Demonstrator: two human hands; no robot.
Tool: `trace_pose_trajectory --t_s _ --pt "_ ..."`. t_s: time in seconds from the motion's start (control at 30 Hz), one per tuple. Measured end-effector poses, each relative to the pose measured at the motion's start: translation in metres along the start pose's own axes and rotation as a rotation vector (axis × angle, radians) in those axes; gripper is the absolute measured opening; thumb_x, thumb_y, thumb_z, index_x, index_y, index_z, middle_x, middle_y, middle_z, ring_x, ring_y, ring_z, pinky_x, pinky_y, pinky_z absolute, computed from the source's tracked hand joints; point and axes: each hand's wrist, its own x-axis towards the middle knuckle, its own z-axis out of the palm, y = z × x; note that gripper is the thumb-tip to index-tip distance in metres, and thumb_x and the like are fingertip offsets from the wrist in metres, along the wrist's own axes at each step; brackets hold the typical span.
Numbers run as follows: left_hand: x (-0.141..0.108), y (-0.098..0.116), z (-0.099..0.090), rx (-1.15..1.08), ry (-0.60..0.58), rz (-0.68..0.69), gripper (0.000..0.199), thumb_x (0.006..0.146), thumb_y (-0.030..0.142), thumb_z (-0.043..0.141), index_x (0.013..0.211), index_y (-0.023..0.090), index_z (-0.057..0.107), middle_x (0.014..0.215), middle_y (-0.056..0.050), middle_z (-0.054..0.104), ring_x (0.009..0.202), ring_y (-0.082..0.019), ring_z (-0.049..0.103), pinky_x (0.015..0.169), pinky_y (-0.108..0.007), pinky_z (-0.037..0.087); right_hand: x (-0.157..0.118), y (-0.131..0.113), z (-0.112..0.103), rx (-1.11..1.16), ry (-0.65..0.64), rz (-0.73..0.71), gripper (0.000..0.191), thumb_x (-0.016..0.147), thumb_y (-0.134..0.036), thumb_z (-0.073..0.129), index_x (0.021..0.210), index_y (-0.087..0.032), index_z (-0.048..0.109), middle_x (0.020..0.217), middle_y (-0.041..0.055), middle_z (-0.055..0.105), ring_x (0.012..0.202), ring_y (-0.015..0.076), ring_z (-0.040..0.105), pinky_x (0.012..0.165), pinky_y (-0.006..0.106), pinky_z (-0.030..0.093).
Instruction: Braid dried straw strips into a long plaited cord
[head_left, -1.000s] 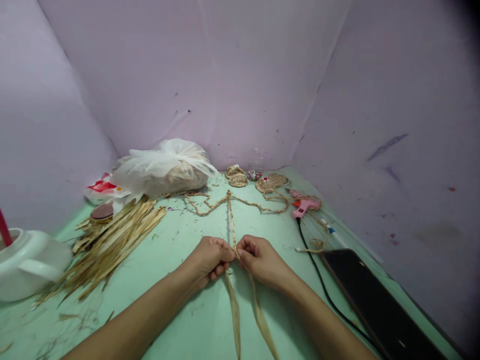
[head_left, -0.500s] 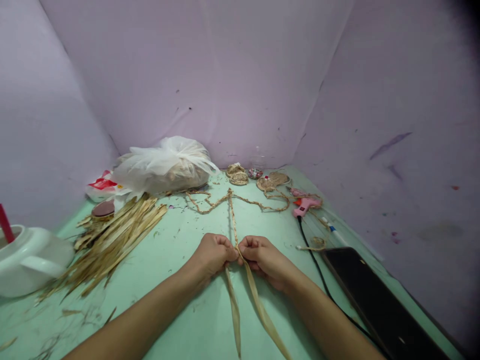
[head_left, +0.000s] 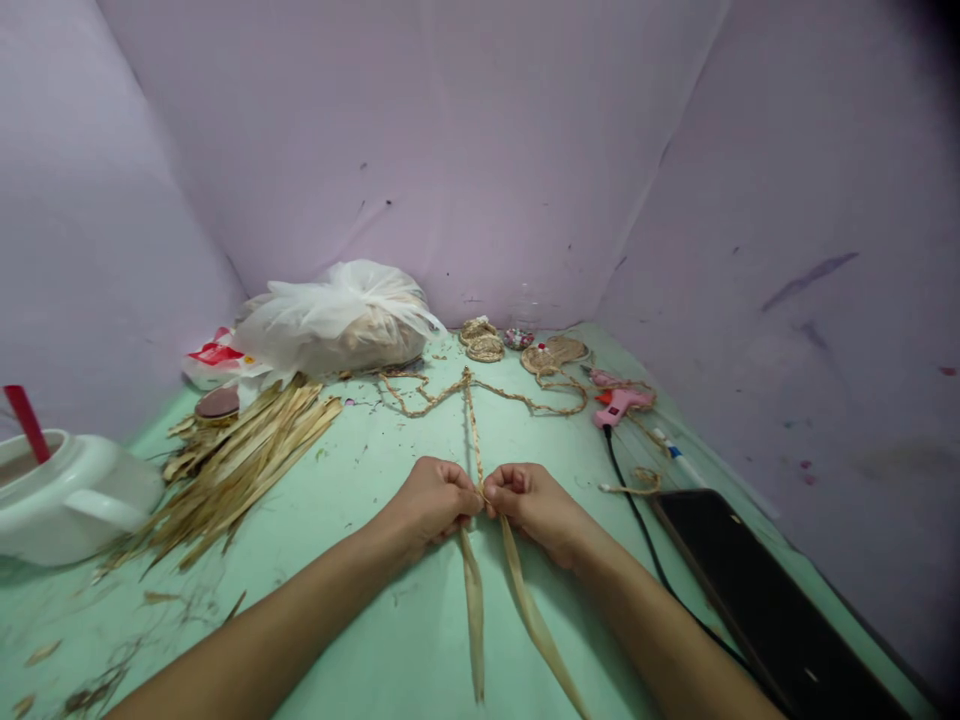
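A thin braided cord runs from the back of the green table down to my two hands, which almost touch at its near end. My left hand pinches one flat, pale fiber strip, whose tail hangs toward me. Between thumb and fingers, my right hand grips the other strip, which trails down to the right. At the cord's far end, more braid spreads left and right.
Dry fiber strips lie left, near a white pot and a plastic bag. Coiled pieces sit at the back. A pink glue gun, its black cable and a dark phone-like slab are right.
The camera view has shifted slightly, so everything sits a little further right. My hands remain pinched at the cord's near end, with small finger movements.
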Motion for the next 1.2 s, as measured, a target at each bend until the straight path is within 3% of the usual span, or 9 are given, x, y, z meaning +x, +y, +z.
trace_pose_trajectory --t_s 0.13,0.47,0.67,0.97,1.1,1.2 --pt "0.002 -0.004 -0.001 -0.014 -0.020 0.020 0.006 0.054 0.017 0.052 0.050 0.016 0.047 0.035 0.004 0.042 0.028 -0.004 0.027 0.028 -0.018 0.015 0.002 0.002 0.001 -0.104 0.046 -0.073 0.005 0.065 -0.017 0.049 0.061 -0.015 0.049 0.051 -0.0021 0.050 0.048 0.0074 0.040 0.048 0.020 0.029" --pt "0.001 0.001 0.004 -0.009 0.091 -0.048 0.008 0.050 0.014 0.050 0.046 0.016 0.043 0.031 0.007 0.032 0.027 -0.002 0.019 0.029 -0.018 0.010 0.001 0.004 0.002 -0.284 0.064 -0.122 0.006 0.065 -0.019 0.047 0.062 -0.016 0.051 0.056 0.0000 0.054 0.052 0.0096 0.045 0.050 0.021 0.033" --pt "0.001 0.000 0.007 0.014 0.100 -0.001 0.006 0.048 0.011 0.048 0.045 0.015 0.043 0.031 0.006 0.033 0.029 -0.002 0.022 0.031 -0.017 0.013 -0.010 -0.008 -0.001 -0.612 0.213 -0.092 0.014 0.065 -0.027 0.048 0.060 -0.017 0.057 0.055 0.0015 0.057 0.050 0.0111 0.046 0.046 0.021 0.029" --pt "-0.002 -0.001 0.002 -0.077 0.037 -0.065 0.003 0.047 0.014 0.046 0.046 0.015 0.044 0.033 0.006 0.031 0.030 -0.003 0.018 0.032 -0.019 0.008 -0.029 -0.020 0.021 -0.738 0.283 -0.172 0.011 0.062 -0.017 0.050 0.054 -0.018 0.058 0.051 0.0043 0.058 0.045 0.0119 0.043 0.045 0.025 0.021" --pt "-0.003 -0.002 0.001 -0.088 0.010 -0.045 0.003 0.047 0.012 0.044 0.047 0.014 0.046 0.034 0.006 0.032 0.031 -0.003 0.017 0.033 -0.020 0.007 -0.033 -0.015 0.034 -0.835 0.270 -0.246 0.015 0.065 -0.019 0.049 0.058 -0.018 0.062 0.054 0.0079 0.060 0.044 0.0134 0.044 0.047 0.028 0.018" --pt "-0.002 -0.004 0.000 -0.031 0.011 -0.003 0.004 0.048 0.010 0.045 0.046 0.013 0.048 0.034 0.005 0.034 0.032 -0.003 0.022 0.034 -0.019 0.012 -0.035 -0.016 0.032 -0.893 0.199 -0.255 0.016 0.066 -0.020 0.049 0.059 -0.018 0.063 0.058 0.0077 0.062 0.046 0.0139 0.046 0.047 0.027 0.019"
